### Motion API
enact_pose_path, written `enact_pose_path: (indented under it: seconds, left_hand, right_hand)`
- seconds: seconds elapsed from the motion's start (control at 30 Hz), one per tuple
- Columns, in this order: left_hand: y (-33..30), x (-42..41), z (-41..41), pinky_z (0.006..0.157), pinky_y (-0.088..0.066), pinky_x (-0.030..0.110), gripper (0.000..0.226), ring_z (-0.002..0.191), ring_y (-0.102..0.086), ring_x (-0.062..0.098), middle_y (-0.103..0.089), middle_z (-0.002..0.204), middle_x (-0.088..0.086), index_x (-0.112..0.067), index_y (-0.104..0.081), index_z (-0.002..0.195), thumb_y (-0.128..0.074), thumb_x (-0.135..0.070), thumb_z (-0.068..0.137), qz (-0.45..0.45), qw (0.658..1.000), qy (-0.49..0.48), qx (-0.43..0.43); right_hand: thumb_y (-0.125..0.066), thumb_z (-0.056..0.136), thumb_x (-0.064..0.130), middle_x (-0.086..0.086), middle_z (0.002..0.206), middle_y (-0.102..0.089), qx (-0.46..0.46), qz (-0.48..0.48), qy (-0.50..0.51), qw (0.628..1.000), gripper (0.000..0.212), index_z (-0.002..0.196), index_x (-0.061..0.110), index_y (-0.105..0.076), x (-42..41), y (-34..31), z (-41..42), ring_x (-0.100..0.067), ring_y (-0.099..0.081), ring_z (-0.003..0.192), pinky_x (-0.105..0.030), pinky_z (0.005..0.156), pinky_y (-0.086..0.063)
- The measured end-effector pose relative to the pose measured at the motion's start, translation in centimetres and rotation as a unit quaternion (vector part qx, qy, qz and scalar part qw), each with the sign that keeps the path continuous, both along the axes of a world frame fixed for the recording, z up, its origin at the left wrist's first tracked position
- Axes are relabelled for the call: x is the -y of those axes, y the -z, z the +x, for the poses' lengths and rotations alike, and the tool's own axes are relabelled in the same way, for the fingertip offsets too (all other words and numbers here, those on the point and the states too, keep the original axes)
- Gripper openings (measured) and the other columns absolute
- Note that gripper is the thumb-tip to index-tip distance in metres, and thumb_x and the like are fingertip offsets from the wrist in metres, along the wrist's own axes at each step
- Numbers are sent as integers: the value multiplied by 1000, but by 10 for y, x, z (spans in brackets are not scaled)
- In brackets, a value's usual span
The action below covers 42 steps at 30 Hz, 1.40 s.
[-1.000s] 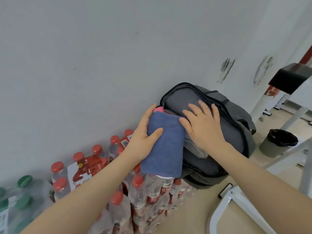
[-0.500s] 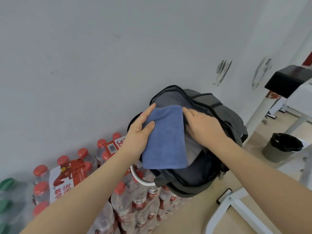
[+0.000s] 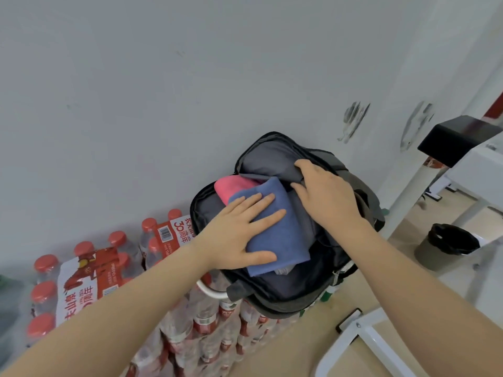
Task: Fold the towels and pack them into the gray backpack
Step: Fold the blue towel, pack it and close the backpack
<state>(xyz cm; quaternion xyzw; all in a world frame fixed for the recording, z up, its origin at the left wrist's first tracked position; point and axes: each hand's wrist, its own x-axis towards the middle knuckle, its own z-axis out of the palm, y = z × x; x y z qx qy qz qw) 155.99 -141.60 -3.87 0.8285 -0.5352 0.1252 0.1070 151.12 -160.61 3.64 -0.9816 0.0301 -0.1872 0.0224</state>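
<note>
Left hand (image 3: 236,235) lies flat, fingers straight, pressing the blue towel (image 3: 277,235) into the backpack (image 3: 272,292); right hand (image 3: 326,197) grips its opening, probably holding it wide.

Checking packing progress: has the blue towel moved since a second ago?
Yes. The blue towel has slid rightwards, off the backpack's left rim and into the opening, beside the pink towel; the left hand presses it flat.

Probably a storeroom or office corner: shrink-wrapped bottled water packs (image 3: 114,281) stacked by a plain wall (image 3: 163,91)
</note>
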Motion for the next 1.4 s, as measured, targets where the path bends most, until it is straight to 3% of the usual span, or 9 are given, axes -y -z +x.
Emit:
enact_pose_path:
  seconds: [0.23,0.37,0.5,0.63,0.83,1.03,1.13,1.27,1.4]
  left_hand:
    - [0,46,-4,111,-21,49,86,134,-33,39,-29,149,19,-29,-37,140,-19,-76,71,67,989,-125,-34]
    - [15,71,-4,99,-39,53,79,119,-52,41,-48,136,23,-22,-52,130,-27,-72,74,57,985,-155,-47]
    - [10,54,-4,113,-18,45,80,138,-28,36,-28,149,20,-19,-35,142,-24,-67,79,-1,988,-116,-101]
    - [6,9,3,87,-51,44,48,107,-57,32,-60,117,16,-3,-59,113,-45,-39,84,-125,988,-89,-22]
    - [-1,10,18,111,-18,41,58,139,-26,29,-27,152,9,-22,-22,143,-30,-49,93,-71,996,-12,46]
    - [1,34,17,112,-9,35,60,137,-27,27,-36,148,7,-25,-32,142,-17,-57,93,-78,997,-3,8]
    - [7,31,21,109,-27,41,58,130,-41,29,-48,139,7,-24,-45,135,-16,-55,95,-61,998,-6,18]
    - [6,29,17,98,-41,46,59,118,-53,35,-58,127,12,-18,-61,121,-19,-50,96,-67,998,-16,-16]
    - [-18,24,6,86,-52,41,43,102,-62,31,-63,116,15,-8,-68,109,-37,-34,93,-150,987,-11,-61]
  right_hand:
    - [-40,98,26,-11,123,-57,24,-53,15,998,39,133,9,-39,-1,-8,-1,-31,-59,99,-31,61,-32]
    - [-41,97,28,-7,127,-54,15,-43,19,999,40,134,13,-38,-2,-5,-4,-27,-56,108,-34,67,-41]
    - [-53,91,30,-14,129,-55,-11,-4,3,1000,48,131,4,-46,-6,10,-5,-32,-55,115,-38,85,-47]
    - [-39,85,47,-23,119,-62,-44,-27,-10,999,65,121,-5,-56,-16,34,-16,-35,-63,107,-45,85,-52]
    - [-47,86,22,-12,117,-64,157,-70,-1,985,31,106,7,-65,-10,32,-30,-29,-54,116,-40,97,-39]
    - [-62,77,56,-7,149,-34,-35,228,167,959,92,147,15,-18,20,18,-41,-27,-36,135,-44,108,-33]
    - [-61,62,73,-5,143,-42,-132,287,177,932,104,143,15,-30,28,22,-33,-25,-45,127,-43,100,-43]
    - [-64,67,62,-3,116,-55,-135,247,104,954,62,110,18,-56,28,25,-24,-22,-54,106,-44,89,-47]
    - [-60,86,26,5,98,-48,-145,145,-15,979,15,81,23,-46,12,15,-28,-20,-51,103,-45,98,-37]
